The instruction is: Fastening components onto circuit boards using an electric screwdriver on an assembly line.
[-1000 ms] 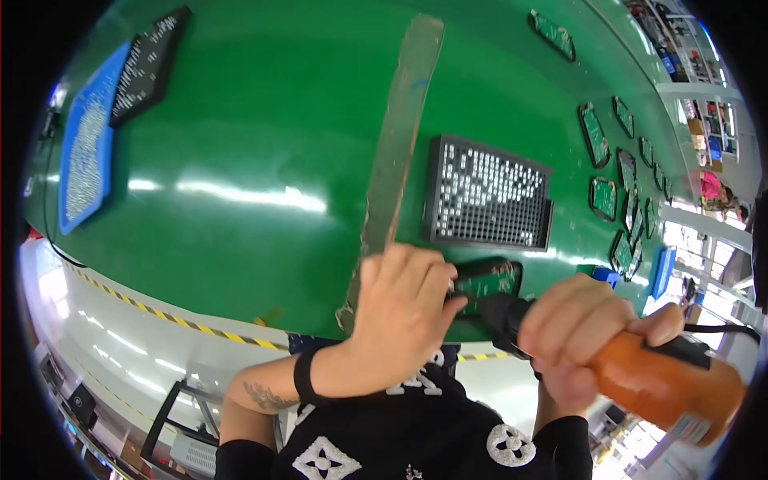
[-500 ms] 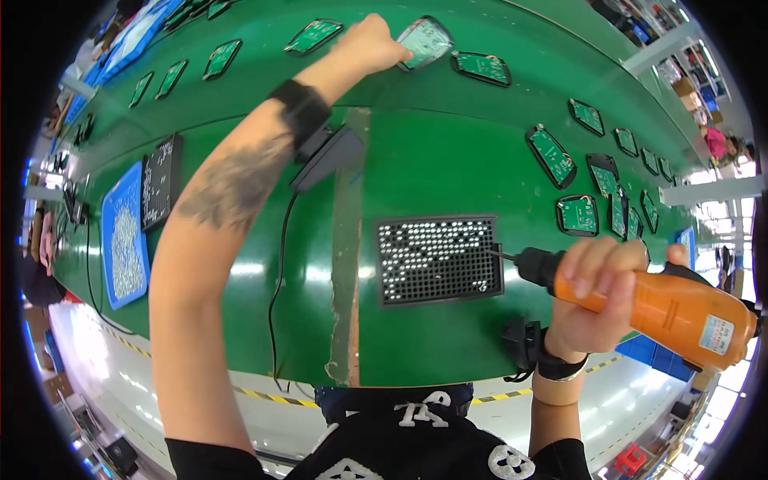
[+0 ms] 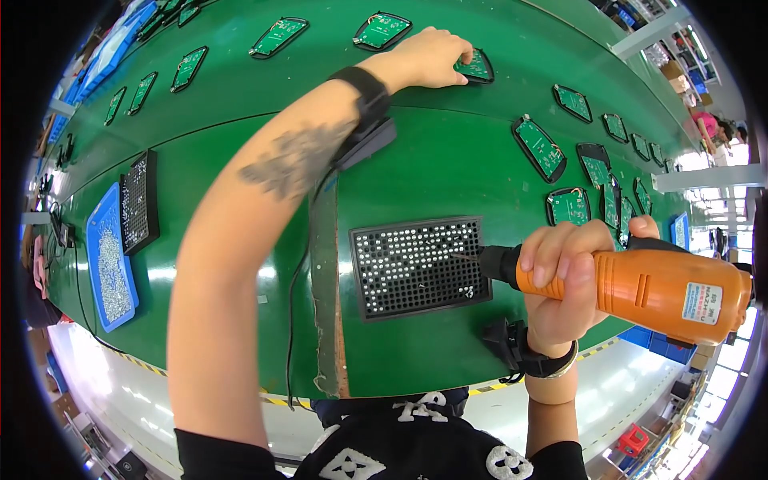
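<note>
My left hand [image 3: 432, 60] reaches to the far side of the bench. Its fingers and thumb close on the left end of a green circuit board in a black housing [image 3: 480, 69]; the hand hides part of that board. In my right hand [image 3: 566, 272] an orange electric screwdriver [image 3: 640, 288] lies nearly level, gripped round its body. The screwdriver's thin bit points left, over a black screw tray [image 3: 420, 308] full of small holes. Silvery screws fill many holes toward the far side; holes nearer me are mostly bare.
Several more boards in housings, such as one standing apart [image 3: 540, 150], lie along the back and right. To the left are a blue bin [image 3: 132, 302] of small parts and another black tray [image 3: 142, 204]. A black device [image 3: 368, 144] with a cable sits under my left forearm.
My left hand has moved right, from one board to the neighbouring one, leaving the first on the bench. The screwdriver bit has come further over the screw tray. The whole view has shifted slightly.
</note>
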Tool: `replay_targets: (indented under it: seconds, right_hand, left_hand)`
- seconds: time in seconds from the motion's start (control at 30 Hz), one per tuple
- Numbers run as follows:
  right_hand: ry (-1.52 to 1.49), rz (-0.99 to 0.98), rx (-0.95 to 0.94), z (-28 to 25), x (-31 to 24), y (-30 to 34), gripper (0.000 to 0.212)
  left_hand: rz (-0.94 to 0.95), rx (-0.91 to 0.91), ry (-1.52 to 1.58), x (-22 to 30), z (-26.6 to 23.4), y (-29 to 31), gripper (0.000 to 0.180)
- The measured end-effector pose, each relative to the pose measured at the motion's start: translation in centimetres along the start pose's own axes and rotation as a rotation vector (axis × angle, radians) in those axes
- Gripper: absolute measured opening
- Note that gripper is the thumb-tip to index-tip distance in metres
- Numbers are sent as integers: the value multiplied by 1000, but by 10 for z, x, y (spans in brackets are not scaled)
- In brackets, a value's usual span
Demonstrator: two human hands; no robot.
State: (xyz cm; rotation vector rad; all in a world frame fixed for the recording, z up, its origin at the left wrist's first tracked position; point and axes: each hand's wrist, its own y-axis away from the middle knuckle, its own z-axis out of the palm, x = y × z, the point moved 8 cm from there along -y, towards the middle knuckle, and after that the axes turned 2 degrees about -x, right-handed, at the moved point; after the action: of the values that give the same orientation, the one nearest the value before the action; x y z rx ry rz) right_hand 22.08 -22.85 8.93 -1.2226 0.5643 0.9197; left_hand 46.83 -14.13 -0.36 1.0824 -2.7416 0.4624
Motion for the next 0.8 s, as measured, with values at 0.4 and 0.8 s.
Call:
replay_targets:
  seconds: [0.4,0.8]
  right_hand:
    - [146,6,-76,4,7,5,49]
    - [-71,-92,-263,12,-70,30,14]
  left_hand:
    - [-6,-219,320,177,-99,245,38]
    - [-323,98,465,222,-18,287,35]
